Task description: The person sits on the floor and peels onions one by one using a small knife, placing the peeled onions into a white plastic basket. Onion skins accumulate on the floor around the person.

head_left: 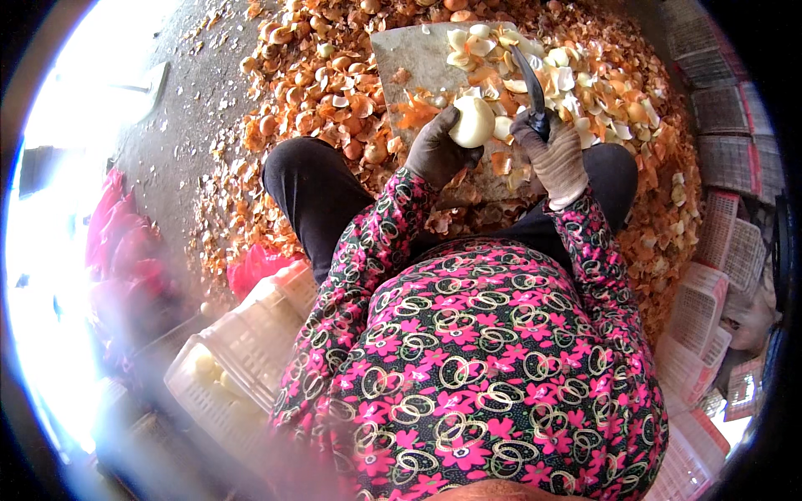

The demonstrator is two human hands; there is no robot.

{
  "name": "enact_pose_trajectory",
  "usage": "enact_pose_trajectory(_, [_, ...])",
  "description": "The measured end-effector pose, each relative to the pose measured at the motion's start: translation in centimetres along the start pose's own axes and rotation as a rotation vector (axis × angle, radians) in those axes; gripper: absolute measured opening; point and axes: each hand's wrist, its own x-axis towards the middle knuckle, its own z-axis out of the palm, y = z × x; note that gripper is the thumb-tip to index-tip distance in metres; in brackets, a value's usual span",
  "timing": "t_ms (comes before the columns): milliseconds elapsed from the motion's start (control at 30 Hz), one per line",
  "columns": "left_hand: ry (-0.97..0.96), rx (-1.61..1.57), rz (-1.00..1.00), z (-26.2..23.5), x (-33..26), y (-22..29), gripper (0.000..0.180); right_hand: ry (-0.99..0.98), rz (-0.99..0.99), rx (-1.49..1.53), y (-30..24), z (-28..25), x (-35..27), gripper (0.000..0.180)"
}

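A peeled white onion is held in my left hand, which wears a dark, soiled glove. My right hand, in a dirty beige glove with dark fingertips, is closed round the black handle of a knife. The knife's dark blade points up and away, just right of the onion and apart from it. Both hands are over a worn, pale board in front of my knees. Cut onion pieces and loose skins lie at the board's far right.
Unpeeled onions and brown skins are heaped around the board. At my left stands a white plastic basket with peeled onions inside, near pink plastic bags. Stacked crates line the right side.
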Motion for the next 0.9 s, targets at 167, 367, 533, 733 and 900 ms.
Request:
enact_pose_trajectory(167, [-0.069, -0.019, -0.037, 0.1, -0.2, 0.0, 0.054, -0.075, -0.218, -0.722, 0.3, 0.6, -1.5, 0.031])
enact_pose_trajectory(367, [-0.019, 0.009, -0.026, 0.0, -0.3, -0.3, 0.051, -0.175, -0.182, -0.954, -0.2, 1.4, -2.1, 0.028])
enact_pose_trajectory(533, [-0.023, 0.056, -0.024, 0.1, -0.7, 0.0, 0.053, -0.234, -0.166, -1.032, -0.5, 1.5, -2.1, 0.030])
enact_pose_trajectory(733, [0.053, 0.021, -0.070, -1.4, -0.1, -0.6, 0.042, -0.275, 0.043, -0.911, 3.4, 2.4, -0.7, 0.027])
enact_pose_trajectory(900, [0.064, 0.007, -0.071, -3.5, 0.1, -0.3, 0.041, -0.320, 0.051, -0.826, 6.8, 3.0, 0.3, 0.029])
